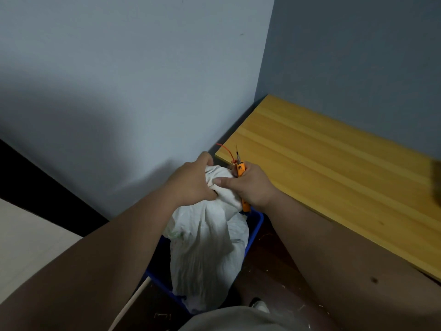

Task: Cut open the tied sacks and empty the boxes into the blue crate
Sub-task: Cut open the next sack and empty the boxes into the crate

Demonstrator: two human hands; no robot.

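White cloth of the sack is bunched at its neck in the left hand, while the right hand pinches the same neck with its thumb and keeps an orange utility knife clenched, blade pointing far and up, an orange tie just beside it. Sack hangs long axis vertical, straight below both hands into the blue crate; the neck lies between the hands, the knife hand nearer the tie. Yellow wooden tabletop crowds the right, grey wall the far left; judged, the crate rim and table edge limit the knife's swing.
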